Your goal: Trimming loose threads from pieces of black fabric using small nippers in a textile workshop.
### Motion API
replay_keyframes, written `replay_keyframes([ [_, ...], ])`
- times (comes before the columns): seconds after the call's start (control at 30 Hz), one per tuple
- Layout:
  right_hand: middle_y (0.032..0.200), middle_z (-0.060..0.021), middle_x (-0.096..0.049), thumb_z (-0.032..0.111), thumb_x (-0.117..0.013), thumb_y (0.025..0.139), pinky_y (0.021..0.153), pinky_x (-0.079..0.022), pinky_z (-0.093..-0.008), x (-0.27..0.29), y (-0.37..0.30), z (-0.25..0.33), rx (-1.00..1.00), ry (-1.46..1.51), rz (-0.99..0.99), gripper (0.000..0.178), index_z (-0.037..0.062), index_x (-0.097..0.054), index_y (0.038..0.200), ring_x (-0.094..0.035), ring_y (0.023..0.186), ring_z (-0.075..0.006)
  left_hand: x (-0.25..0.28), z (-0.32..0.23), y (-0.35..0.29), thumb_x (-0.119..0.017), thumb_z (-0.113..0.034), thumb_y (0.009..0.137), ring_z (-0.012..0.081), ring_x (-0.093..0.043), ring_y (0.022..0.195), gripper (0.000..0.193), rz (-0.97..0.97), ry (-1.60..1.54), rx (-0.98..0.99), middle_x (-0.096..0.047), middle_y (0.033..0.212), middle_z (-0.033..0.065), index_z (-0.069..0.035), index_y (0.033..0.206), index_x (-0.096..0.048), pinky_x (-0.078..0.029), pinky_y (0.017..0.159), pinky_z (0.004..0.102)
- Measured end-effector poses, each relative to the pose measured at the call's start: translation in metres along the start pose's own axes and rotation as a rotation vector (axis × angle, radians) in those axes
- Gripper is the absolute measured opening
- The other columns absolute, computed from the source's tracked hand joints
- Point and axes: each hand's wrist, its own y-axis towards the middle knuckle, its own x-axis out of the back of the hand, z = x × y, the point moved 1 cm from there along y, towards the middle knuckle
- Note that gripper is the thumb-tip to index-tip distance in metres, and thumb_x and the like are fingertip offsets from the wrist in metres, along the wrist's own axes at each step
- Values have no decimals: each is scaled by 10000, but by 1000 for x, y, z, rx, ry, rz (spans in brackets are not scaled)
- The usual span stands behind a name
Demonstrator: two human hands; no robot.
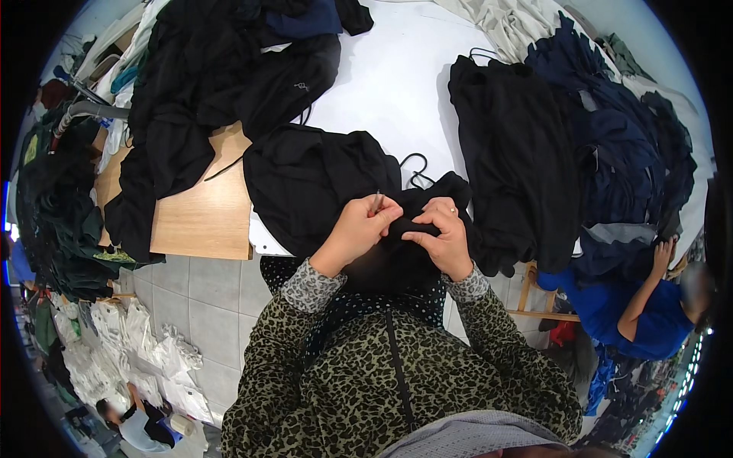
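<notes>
Head view: black garment (359, 164) spread at the near edge of the white counter (382, 84); its near part is gathered up between both hands, in front of the body.
Left hand (357, 229): thumb and fingers pinched together at the cloth; a small grey tool (376, 201) is gripped, its tip sticking up. Kind too small to tell.
Right hand (443, 237): thumb and bent index finger closed on a fold of the same garment, just beside the left.
Cord: black loop (416, 164) lies on the counter just beyond the hands.
Left side: wood-coloured panel (202, 210) and dark garment pile (183, 76).
Right side: another black garment (515, 160) laid out near the right hand, navy pile (618, 153) past it; a co-worker's hand (663, 259) is rested by that pile.
Snag risk: cloth or a fingertip could be nicked if the tool is sharp, since the fingers are held so close together.
Visibility risk: a wrong spot could be picked, black on black being hard to read.
Slip risk: cloth could be dragged off the counter by its overhanging weight if the pinch is loosened.
</notes>
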Motion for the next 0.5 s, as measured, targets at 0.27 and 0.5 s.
replay_keyframes([
  [0.27, 777, -11, -559, 165, -817, 611, 864, -338, -343, -2, -1, 1, -3, -36, -18, 270, 68, -631, 781, -515, 907, -214, -10, 0, -17, -716, 6, 757, 103, -543, 643, 238, -74, 531, -803, -550, 875, 34, -53, 986, -686, -428, 527, 225],
  [0.5, 784, -15, -565, 184, -814, 634, 857, -339, -350, -8, -1, 0, -15, 1, -1, 259, 66, -633, 775, -527, 883, -217, -11, 9, -18, -688, 0, 770, 183, -578, 651, 156, -220, 671, -948, -549, 882, 82, -34, 902, -614, -468, 553, 267],
])
